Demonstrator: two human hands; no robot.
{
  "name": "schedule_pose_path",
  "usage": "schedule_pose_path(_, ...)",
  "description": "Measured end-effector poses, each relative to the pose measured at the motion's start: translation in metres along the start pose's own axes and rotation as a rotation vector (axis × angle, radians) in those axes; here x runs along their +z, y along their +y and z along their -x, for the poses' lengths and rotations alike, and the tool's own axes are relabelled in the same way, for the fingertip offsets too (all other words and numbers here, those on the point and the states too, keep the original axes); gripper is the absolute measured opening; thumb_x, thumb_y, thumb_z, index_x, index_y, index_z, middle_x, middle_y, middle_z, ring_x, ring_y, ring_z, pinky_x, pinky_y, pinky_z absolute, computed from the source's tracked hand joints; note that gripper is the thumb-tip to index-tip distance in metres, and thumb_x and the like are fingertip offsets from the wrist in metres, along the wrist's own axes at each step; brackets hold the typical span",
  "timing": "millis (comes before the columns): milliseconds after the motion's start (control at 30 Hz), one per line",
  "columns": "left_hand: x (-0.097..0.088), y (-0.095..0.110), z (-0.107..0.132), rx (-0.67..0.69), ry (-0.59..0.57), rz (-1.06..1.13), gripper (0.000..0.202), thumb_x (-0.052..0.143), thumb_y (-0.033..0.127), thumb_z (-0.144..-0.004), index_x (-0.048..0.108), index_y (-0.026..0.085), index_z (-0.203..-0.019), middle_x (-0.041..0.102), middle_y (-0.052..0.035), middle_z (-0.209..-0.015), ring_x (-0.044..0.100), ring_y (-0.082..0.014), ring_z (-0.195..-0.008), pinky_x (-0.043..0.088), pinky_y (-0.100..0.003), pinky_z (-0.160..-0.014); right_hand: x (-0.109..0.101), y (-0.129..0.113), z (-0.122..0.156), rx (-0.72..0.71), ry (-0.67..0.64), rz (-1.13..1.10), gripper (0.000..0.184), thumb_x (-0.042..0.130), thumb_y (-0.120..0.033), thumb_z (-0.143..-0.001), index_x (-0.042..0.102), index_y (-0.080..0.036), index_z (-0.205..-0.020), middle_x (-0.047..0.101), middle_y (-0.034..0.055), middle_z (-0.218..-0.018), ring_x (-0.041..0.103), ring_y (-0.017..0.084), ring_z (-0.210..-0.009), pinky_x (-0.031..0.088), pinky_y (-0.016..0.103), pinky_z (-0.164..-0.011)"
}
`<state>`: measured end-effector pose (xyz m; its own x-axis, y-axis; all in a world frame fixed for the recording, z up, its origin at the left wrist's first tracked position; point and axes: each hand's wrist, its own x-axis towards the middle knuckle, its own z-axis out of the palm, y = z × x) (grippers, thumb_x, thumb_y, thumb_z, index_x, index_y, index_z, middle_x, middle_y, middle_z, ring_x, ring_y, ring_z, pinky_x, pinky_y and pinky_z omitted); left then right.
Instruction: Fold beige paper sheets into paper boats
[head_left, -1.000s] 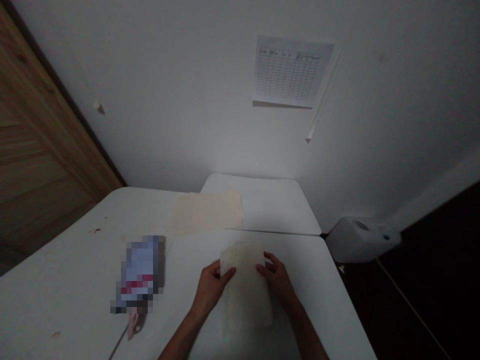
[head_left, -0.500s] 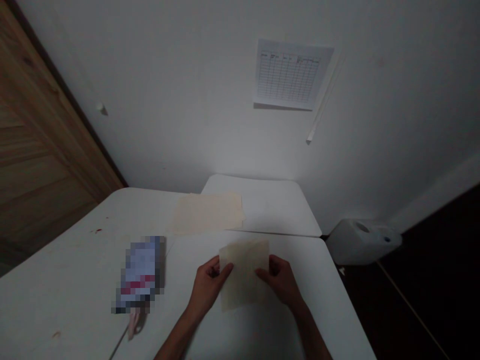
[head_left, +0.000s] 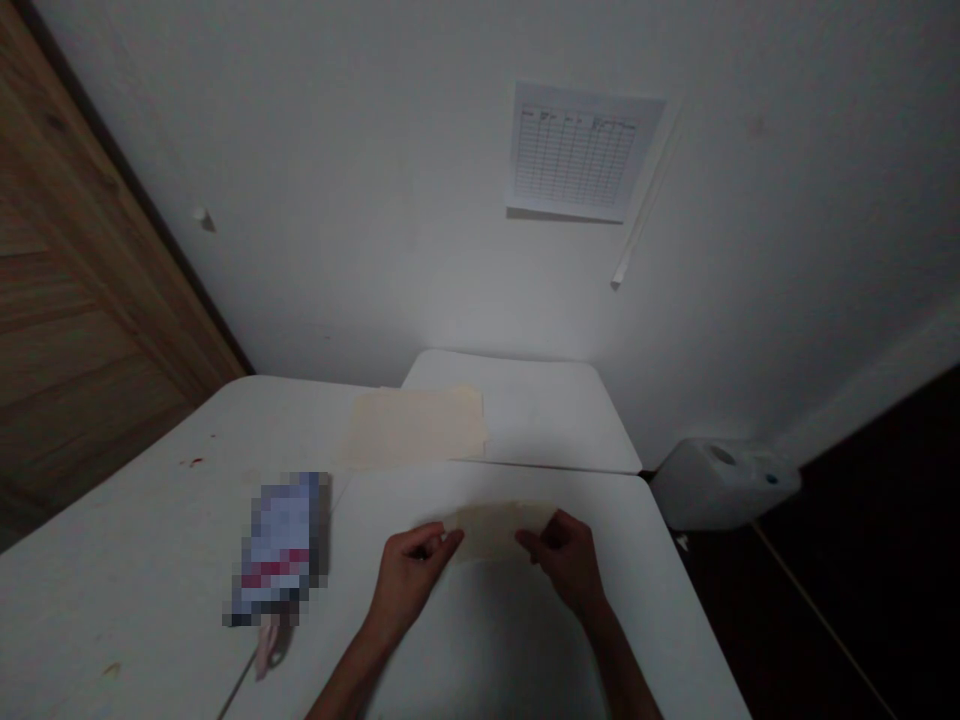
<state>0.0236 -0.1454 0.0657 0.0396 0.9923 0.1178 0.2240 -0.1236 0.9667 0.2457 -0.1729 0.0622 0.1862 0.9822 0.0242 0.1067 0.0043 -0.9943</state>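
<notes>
At the far left stands a wooden panel, its edge slanting down along a pale wall that bears a small white peg. Next comes the white counter, marked with a few reddish specks. On it lies a pixelated packet, bluish with a red band, and at its lower end a pinkish strip. Farther back, pale beige sheets lie flat across the seam between two counter sections.

The left hand pinches the left end of a thin, yellowish sheet, thumb on the near face. The sheet spans the gap between the hands over the counter, in front of the beige sheets. The right hand grips its right end, thumb likewise in front.

Above, a printed form hangs on the wall, with a white strip slanting beside it. Rightmost, a whitish plastic jug lies beyond the counter's edge, near the dark floor.
</notes>
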Motion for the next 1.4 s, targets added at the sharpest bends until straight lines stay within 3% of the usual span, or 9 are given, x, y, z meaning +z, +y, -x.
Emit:
schedule_pose_path(67, -0.001, -0.001, 0.001, -0.049, -0.028, 0.048, 0.018, 0.069, 0.035, -0.07, 0.073, 0.018, -0.069, 0.053, 0.0039, -0.047, 0.044, -0.0107, -0.044, 0.034, -0.021, -0.045, 0.0, -0.002, 0.0, -0.037, 0.006, -0.026, 0.022, 0.078, -0.032, -0.065, 0.068, -0.017, -0.079, 0.065, 0.0013, -0.065, 0.057, 0.014, -0.055, 0.044, 0.022, -0.047)
schedule_pose_path(167, -0.002, -0.004, 0.002, -0.081, -0.045, 0.124, 0.026, 0.072, 0.028, -0.061, 0.077, 0.018, -0.085, 0.069, -0.0015, -0.062, 0.057, -0.0156, -0.052, 0.042, -0.023, -0.049, -0.001, 0.001, 0.001, -0.055, -0.047, -0.125, 0.027, 0.08, -0.023, -0.059, 0.069, -0.019, -0.083, 0.069, 0.0034, -0.08, 0.063, 0.018, -0.065, 0.049, 0.024, -0.054)
schedule_pose_path(433, -0.007, -0.012, 0.003, -0.086, -0.04, 0.254, 0.031, 0.061, 0.034, -0.071, 0.076, 0.017, -0.091, 0.074, -0.0057, -0.081, 0.066, -0.021, -0.072, 0.049, -0.026, -0.06, -0.005, 0.014, -0.002, -0.116, -0.105, -0.22, 0.034, 0.055, -0.015, -0.069, 0.067, -0.022, -0.101, 0.07, 0.0064, -0.103, 0.063, 0.024, -0.1, 0.05, 0.034, -0.083)
schedule_pose_path(567, -0.008, -0.012, 0.004, -0.103, -0.02, 0.234, 0.031, 0.061, 0.039, -0.075, 0.076, 0.016, -0.09, 0.074, -0.007, -0.087, 0.066, -0.0216, -0.076, 0.05, -0.026, -0.063, -0.007, 0.016, -0.002, -0.086, -0.134, -0.297, 0.037, 0.054, -0.02, -0.072, 0.064, -0.02, -0.108, 0.072, 0.0081, -0.1, 0.064, 0.024, -0.097, 0.048, 0.036, -0.084)
schedule_pose_path(700, -0.001, -0.009, 0.007, -0.116, 0.054, 0.139, 0.028, 0.073, 0.042, -0.069, 0.076, 0.018, -0.083, 0.074, -0.0052, -0.078, 0.067, -0.0208, -0.072, 0.051, -0.026, -0.065, 0.0, 0.012, 0.002, -0.109, -0.007, -0.247, 0.03, 0.062, -0.033, -0.08, 0.063, -0.021, -0.107, 0.07, 0.0099, -0.106, 0.064, 0.024, -0.096, 0.049, 0.037, -0.086)
schedule_pose_path(900, 0.009, -0.019, 0.012, -0.099, 0.116, 0.076, 0.031, 0.075, 0.046, -0.066, 0.075, 0.018, -0.078, 0.07, -0.0029, -0.065, 0.063, -0.0185, -0.059, 0.047, -0.024, -0.052, 0.015, 0.011, 0.005, -0.017, 0.148, -0.217, 0.065, 0.076, -0.042, -0.07, 0.048, -0.024, -0.126, 0.06, 0.0118, -0.122, 0.066, 0.019, -0.077, 0.055, 0.032, -0.069)
schedule_pose_path(1100, 0.014, -0.026, 0.017, -0.102, 0.075, 0.08, 0.03, 0.075, 0.044, -0.069, 0.07, 0.017, -0.079, 0.066, -0.0014, -0.062, 0.062, -0.0173, -0.058, 0.045, -0.023, -0.051, 0.016, 0.021, -0.002, 0.15, 0.106, -0.273, 0.072, 0.078, -0.043, -0.068, 0.044, -0.019, -0.126, 0.067, 0.0063, -0.087, 0.067, 0.022, -0.073, 0.055, 0.032, -0.063)
schedule_pose_path(1267, 0.016, -0.023, 0.014, -0.163, 0.074, 0.249, 0.042, 0.076, 0.045, -0.069, 0.059, 0.018, -0.097, 0.066, 0.0003, -0.069, 0.062, -0.0146, -0.058, 0.046, -0.022, -0.053, 0.014, 0.019, -0.001, 0.148, 0.04, -0.289, 0.074, 0.078, -0.047, -0.067, 0.043, -0.018, -0.126, 0.069, 0.0046, -0.08, 0.068, 0.024, -0.073, 0.055, 0.034, -0.064)
schedule_pose_path(1400, 0.016, -0.026, -0.001, -0.251, 0.018, 0.32, 0.055, 0.072, 0.053, -0.069, 0.059, 0.015, -0.108, 0.063, 0.0026, -0.063, 0.049, -0.0092, -0.041, 0.035, -0.019, -0.04, 0.012, 0.021, 0.001, 0.151, 0.004, -0.242, 0.074, 0.079, -0.05, -0.066, 0.045, -0.018, -0.123, 0.067, 0.0021, -0.073, 0.068, 0.025, -0.072, 0.055, 0.034, -0.062)
